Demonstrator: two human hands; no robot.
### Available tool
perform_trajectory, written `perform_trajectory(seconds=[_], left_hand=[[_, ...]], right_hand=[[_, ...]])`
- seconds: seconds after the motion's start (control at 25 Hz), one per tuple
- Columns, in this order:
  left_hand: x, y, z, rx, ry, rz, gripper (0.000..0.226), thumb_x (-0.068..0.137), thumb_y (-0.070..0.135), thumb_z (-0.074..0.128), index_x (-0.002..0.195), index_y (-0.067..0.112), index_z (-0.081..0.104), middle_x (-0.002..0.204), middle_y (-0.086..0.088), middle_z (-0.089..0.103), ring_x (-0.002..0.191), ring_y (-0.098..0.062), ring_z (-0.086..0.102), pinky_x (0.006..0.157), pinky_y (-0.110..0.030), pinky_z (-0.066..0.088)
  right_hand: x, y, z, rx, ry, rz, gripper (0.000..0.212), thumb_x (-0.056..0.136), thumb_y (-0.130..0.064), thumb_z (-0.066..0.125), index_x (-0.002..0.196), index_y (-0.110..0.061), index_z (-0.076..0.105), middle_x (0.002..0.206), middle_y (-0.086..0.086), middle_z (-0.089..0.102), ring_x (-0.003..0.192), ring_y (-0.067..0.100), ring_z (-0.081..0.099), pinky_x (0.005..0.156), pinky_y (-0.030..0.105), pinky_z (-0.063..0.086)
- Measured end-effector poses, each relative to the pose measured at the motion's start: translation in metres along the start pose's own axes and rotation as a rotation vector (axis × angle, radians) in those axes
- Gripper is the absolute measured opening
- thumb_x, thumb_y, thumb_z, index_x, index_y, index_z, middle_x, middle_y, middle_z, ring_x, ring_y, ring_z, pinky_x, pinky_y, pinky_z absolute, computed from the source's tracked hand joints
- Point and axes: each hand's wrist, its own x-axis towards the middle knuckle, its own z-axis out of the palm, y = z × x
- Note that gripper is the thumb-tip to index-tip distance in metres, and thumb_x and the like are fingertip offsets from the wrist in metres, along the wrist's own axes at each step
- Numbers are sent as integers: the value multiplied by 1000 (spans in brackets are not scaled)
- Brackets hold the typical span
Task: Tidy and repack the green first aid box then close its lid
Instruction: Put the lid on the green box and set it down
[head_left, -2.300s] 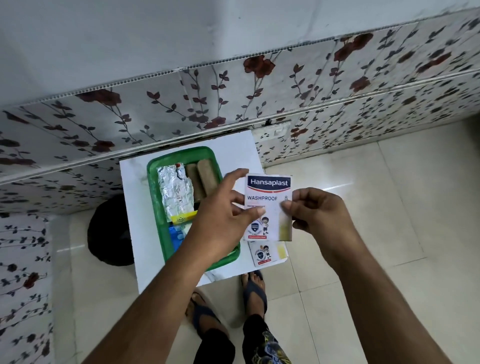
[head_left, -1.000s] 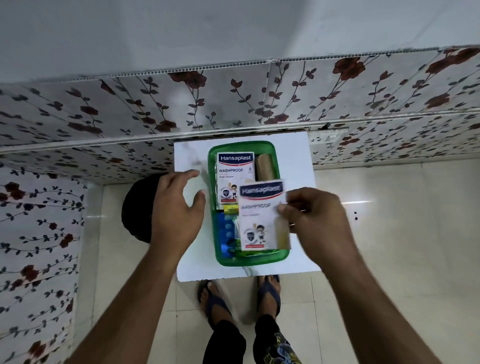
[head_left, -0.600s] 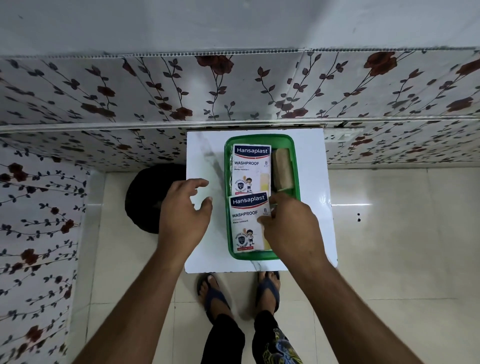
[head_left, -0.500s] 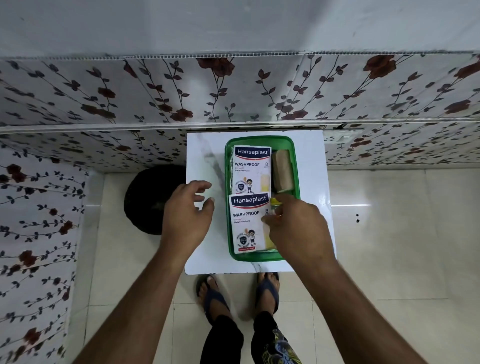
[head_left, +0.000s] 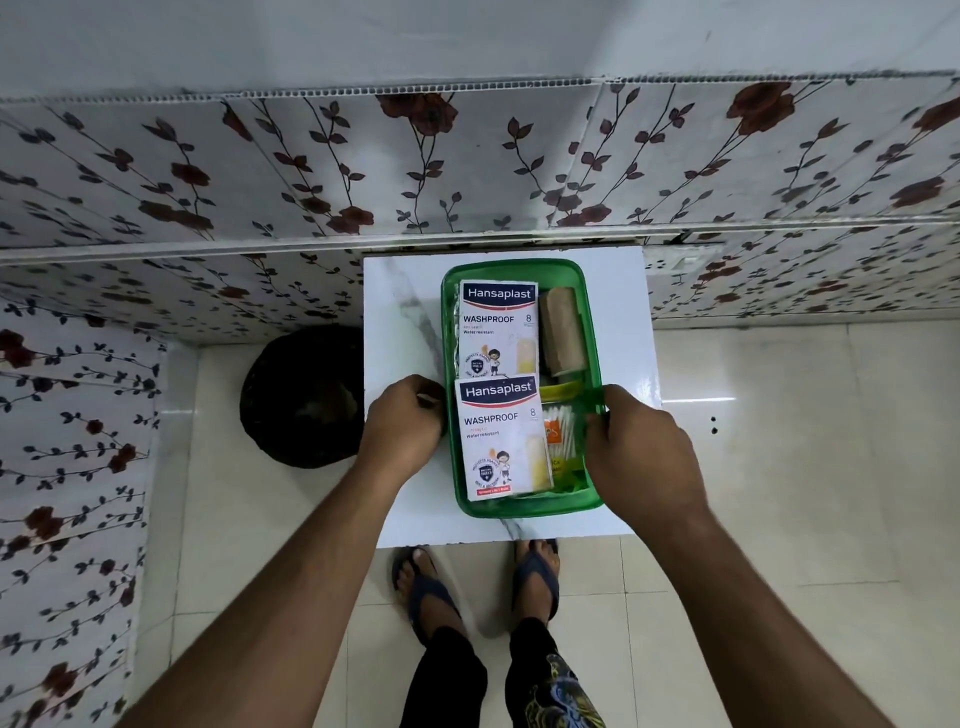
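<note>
The green first aid box (head_left: 524, 509) sits open on a small white table (head_left: 400, 312). Inside lie two white Hansaplast plaster packs, one at the far end (head_left: 496, 327) and one at the near end (head_left: 498, 441). A brown bandage roll (head_left: 561, 332) lies at the far right, with a packet of cotton buds (head_left: 561, 431) below it. My left hand (head_left: 405, 426) grips the box's left wall. My right hand (head_left: 639, 447) grips the right wall, thumb over the rim. No lid is in view.
A dark round basket (head_left: 304, 397) stands on the tiled floor left of the table. The table backs onto a flower-patterned wall (head_left: 467, 171). My feet in sandals (head_left: 478, 577) are just under the table's near edge.
My right hand laid the second plaster pack in the box's near end and let go. Both hands then moved onto the box's side walls.
</note>
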Motion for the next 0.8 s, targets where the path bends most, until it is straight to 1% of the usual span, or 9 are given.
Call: perform_trajectory(seconds=[0.12,0.2,0.24,0.32,0.4,0.52,0.6,0.72,0.8], left_hand=[[5,3,2,81,-1,-3,17,78,18,57,79,8,71,81,-10,74,80,-31,66,73,-38,55],[4,9,4,106,6,-10,23,75,26,61,66,5,65,64,-12,66,63,-30,60,59,-32,47],[4,13,7,121,26,-21,26,76,28,64,63,5,64,60,-10,62,57,-28,55,56,-32,44],[3,18,13,164,64,-44,27,77,32,69,70,6,70,64,-9,65,56,-23,55,60,-31,48],[2,22,16,171,25,-47,25,76,30,73,74,5,72,67,-8,67,59,-20,59,64,-32,53],[-6,32,-4,-46,-17,-111,17,75,16,67,64,6,60,69,-10,66,64,-25,66,64,-39,61],[-23,40,-33,-62,108,-79,14,76,17,62,64,10,59,67,-7,66,61,-22,66,55,-34,59],[-57,56,-73,99,361,91,19,76,18,63,60,8,57,59,-10,60,54,-24,59,50,-34,49],[-74,70,-80,188,409,204,21,75,18,63,58,11,54,60,-10,57,53,-23,56,48,-32,47]], right_hand=[[-4,5,-4,39,39,-6,14,96,-20,39,90,-16,51,72,5,61,65,32,53,56,34,36],[-9,13,-13,90,77,3,13,95,-18,40,87,-17,51,67,4,60,62,31,54,53,32,33],[-12,17,-19,111,100,11,13,94,-17,41,88,-17,52,66,4,60,61,30,54,51,32,33],[-16,24,-30,133,137,29,14,94,-17,42,92,-18,56,66,4,62,60,28,55,51,32,35],[-18,30,-38,124,161,42,16,93,-17,42,95,-18,59,67,4,64,61,26,56,52,32,37],[-16,40,-42,97,166,72,18,93,-17,43,98,-16,61,69,5,65,62,25,56,51,30,35],[-14,42,-40,72,143,79,21,94,-19,42,102,-15,61,77,7,70,66,29,59,55,32,40],[-13,31,-28,96,95,68,24,94,-20,42,108,-15,61,88,9,73,76,33,63,64,37,50],[-11,20,-15,121,65,38,24,95,-23,41,106,-15,61,89,8,73,78,33,64,63,36,48]])
